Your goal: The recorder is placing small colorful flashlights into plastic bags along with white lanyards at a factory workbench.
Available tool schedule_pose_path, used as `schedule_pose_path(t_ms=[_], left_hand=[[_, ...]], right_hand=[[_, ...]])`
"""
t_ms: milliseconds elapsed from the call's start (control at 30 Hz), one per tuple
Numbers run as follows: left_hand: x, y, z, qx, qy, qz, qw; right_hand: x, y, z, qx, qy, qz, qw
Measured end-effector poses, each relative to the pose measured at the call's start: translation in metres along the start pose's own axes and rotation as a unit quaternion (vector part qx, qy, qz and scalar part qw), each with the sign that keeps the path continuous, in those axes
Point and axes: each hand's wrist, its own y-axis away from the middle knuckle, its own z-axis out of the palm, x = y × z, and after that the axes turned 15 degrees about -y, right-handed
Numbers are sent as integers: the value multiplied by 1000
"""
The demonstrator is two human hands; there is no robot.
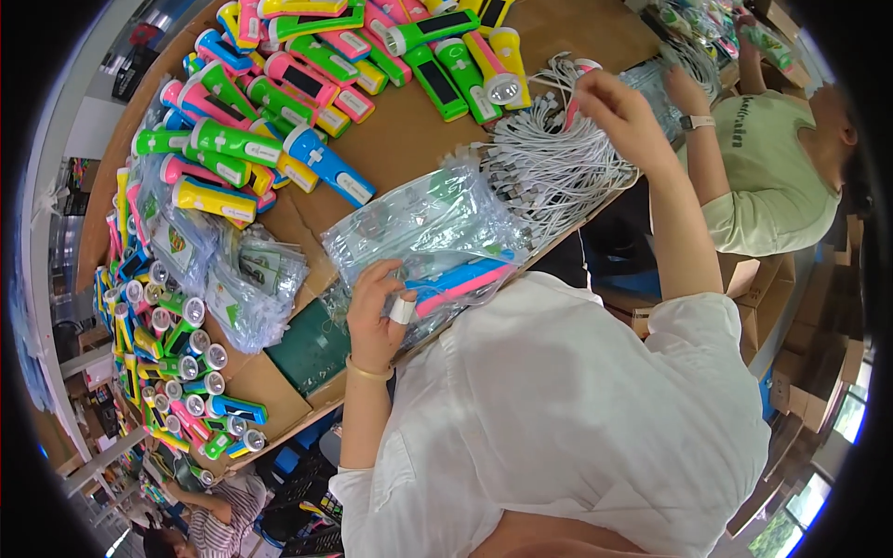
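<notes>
A blue and pink flashlight (462, 282) lies at the table's front edge, apparently within a clear plastic bag. Around its white end my left hand (375, 312) is closed. Under and behind it spreads a stack of clear plastic bags (400, 219). To the right, my right hand (625, 119) is over a heap of white cables (549, 163), its fingers bent together. What those fingers pinch, if anything, is too small to tell. A pink and white piece (571, 110) shows beside the fingertips.
Many coloured flashlights (307, 79) are piled at the back, with more standing along the left (177, 363). Filled clear bags (246, 298) lie left of my left hand. A co-worker in a light green shirt (763, 172) works at the right; another in stripes (228, 511) is lower left.
</notes>
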Motion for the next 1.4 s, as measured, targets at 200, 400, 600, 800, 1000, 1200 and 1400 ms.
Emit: schedule_pose_path(t_ms=[200, 400, 600, 800, 1000, 1200, 1400], left_hand=[[-2, 3, 0, -5, 33, -15, 999], [-4, 4, -1, -8, 91, -22, 996], [-8, 9, -3, -5, 125, -48, 991], [7, 11, -10, 43, 38, -182, 982], [17, 14, -18, 54, 25, -176, 983], [20, 25, -14, 78, 75, -204, 973], [28, 18, -15, 95, 127, -171, 972]], right_hand=[[-69, 13, 31, -76, -331, -107, 935], [-64, 60, 100, -204, -307, 30, 929], [-56, 63, 105, -358, -137, 7, 924], [-59, 59, 114, -373, 28, 42, 926], [-46, 56, 169, -367, 178, -51, 912], [-57, 35, 188, -419, -43, 37, 906], [-48, 43, 206, -380, -70, -76, 919]])
